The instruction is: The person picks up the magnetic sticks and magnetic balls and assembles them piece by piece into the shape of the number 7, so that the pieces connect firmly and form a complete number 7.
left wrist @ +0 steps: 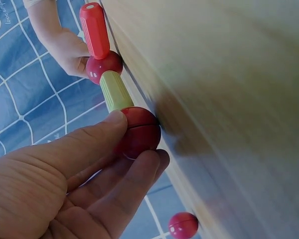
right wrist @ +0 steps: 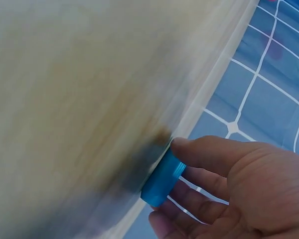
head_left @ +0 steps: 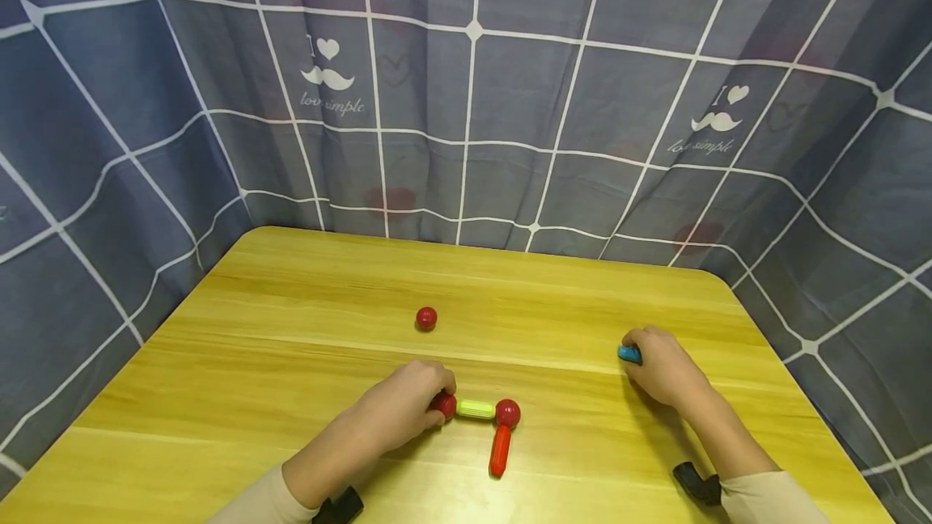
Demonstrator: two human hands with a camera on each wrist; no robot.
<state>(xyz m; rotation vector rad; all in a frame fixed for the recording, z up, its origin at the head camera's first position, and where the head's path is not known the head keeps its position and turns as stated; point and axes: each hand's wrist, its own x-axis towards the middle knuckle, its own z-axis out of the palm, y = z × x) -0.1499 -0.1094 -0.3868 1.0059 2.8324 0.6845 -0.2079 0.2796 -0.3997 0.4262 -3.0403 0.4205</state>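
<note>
Left hand [head_left: 389, 412] pinches a red ball [left wrist: 142, 137] at one end of a yellow rod [head_left: 476, 409]; right hand [head_left: 666, 368], well right of that rod, pinches a blue rod [right wrist: 162, 180], seemingly touching the table [head_left: 291, 306].

On the table [head_left: 328, 297], a joined row runs left to right before me: the end ball [left wrist: 141, 130] between my left fingers [left wrist: 134, 181], the connecting rod [head_left: 476, 409], then the corner ball [head_left: 507, 413]. From that corner the second rod [head_left: 499, 453] points toward me. The loose ball [head_left: 425, 318] lies beyond the row's left end. Well to the right, slightly farther from me, the separate rod [head_left: 629, 354] sits between my right fingers [right wrist: 197, 203]. The curtain [head_left: 429, 87] hangs behind the table.
</note>
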